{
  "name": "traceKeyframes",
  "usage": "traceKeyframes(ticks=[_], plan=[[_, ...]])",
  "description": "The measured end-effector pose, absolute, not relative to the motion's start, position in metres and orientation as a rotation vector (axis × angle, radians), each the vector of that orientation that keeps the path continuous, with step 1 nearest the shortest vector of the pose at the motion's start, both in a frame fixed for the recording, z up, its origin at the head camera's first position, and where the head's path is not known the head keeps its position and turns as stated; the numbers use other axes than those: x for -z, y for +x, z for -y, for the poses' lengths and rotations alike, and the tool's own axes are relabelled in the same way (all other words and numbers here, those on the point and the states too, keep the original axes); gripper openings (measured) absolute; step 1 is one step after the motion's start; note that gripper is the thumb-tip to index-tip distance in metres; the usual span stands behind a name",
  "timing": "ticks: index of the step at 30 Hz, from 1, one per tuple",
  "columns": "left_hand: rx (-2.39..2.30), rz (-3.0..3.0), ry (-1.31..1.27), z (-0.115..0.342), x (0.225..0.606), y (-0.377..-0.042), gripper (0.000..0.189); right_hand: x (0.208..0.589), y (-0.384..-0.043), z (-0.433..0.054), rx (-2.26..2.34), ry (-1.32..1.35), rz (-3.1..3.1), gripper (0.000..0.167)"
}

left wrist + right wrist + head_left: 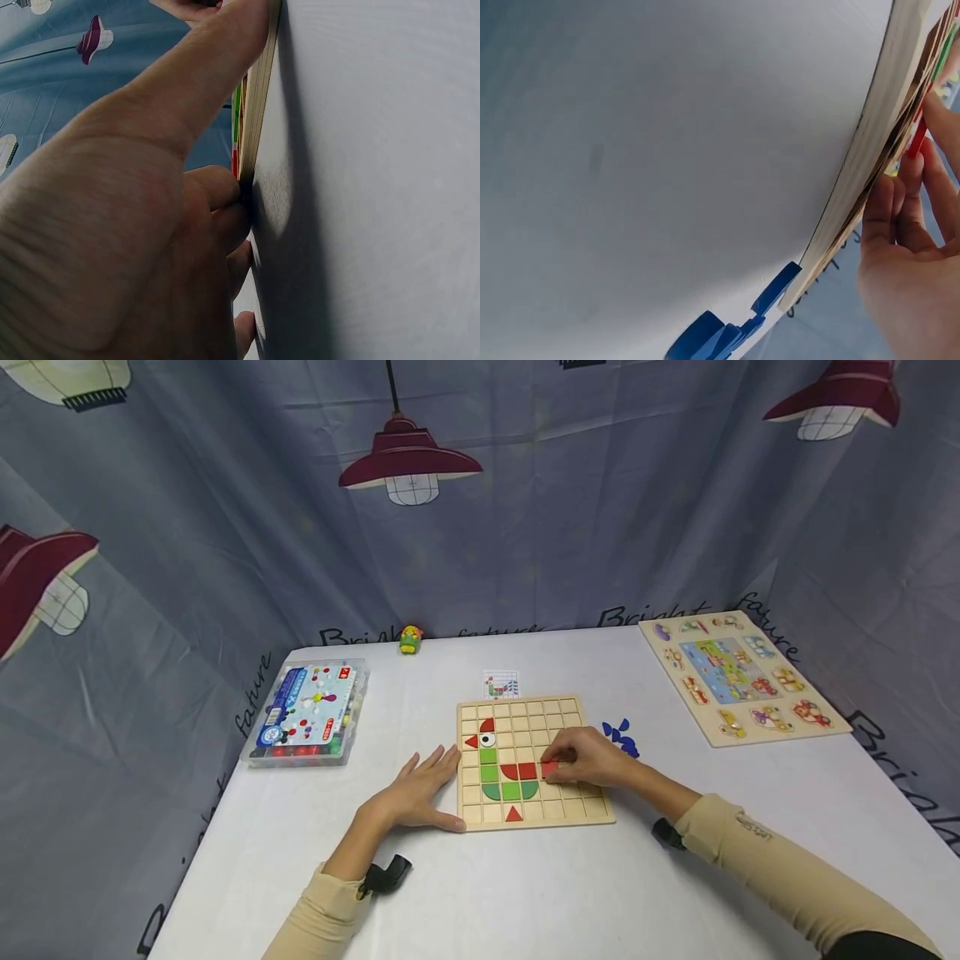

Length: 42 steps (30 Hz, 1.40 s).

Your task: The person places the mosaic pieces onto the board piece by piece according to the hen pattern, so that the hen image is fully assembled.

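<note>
A wooden grid board point(570, 814) lies on the white table, its cells partly filled with coloured tiles. Green tiles point(489, 773), red tiles point(527, 771) and a round eye tile point(487, 740) form a bird-like figure, with a red triangle point(513, 814) below. My right hand point(588, 756) pinches a red tile point(918, 139) between thumb and fingers, over the board just right of the red row. Fingers spread, my left hand point(416, 793) rests against the board's left side, the thumb at its near corner. The right fingers partly hide the pinched tile in the head view.
Several blue pieces point(626, 743) lie right of the board. A small printed card point(501, 683) sits behind it. At left is a clear plastic box point(311, 710); a picture puzzle board point(675, 672) lies at the back right. A small figurine point(410, 640) stands at the rear edge.
</note>
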<state>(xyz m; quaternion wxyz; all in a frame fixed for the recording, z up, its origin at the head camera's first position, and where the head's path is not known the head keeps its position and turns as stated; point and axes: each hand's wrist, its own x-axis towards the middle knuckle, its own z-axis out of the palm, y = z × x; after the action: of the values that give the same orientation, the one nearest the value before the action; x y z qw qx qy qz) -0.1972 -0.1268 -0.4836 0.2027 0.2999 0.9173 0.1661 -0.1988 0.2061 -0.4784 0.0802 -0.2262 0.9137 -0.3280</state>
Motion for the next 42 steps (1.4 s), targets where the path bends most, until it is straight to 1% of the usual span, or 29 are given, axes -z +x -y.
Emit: traceKeyframes(ticks=[5,19,29,42], plan=[[-0.455,-2.560,0.829,0.127,0.484,-0.197,0.116,0.480,-0.202,-0.204,0.975,-0.694,-2.733,0.025],[-0.468,-2.559,0.828,0.126,0.484,-0.196,0.116,0.476,-0.202,-0.199,0.968,-0.573,-2.672,0.026],[-0.461,-2.566,0.830,0.126,0.481,-0.197,0.116,0.470,-0.202,-0.198,0.984,-0.542,-2.688,0.029],[-0.482,-2.566,0.791,0.127,0.480,-0.196,0.117,0.457,-0.199,-0.206,1.098,-0.423,-2.742,0.034]])
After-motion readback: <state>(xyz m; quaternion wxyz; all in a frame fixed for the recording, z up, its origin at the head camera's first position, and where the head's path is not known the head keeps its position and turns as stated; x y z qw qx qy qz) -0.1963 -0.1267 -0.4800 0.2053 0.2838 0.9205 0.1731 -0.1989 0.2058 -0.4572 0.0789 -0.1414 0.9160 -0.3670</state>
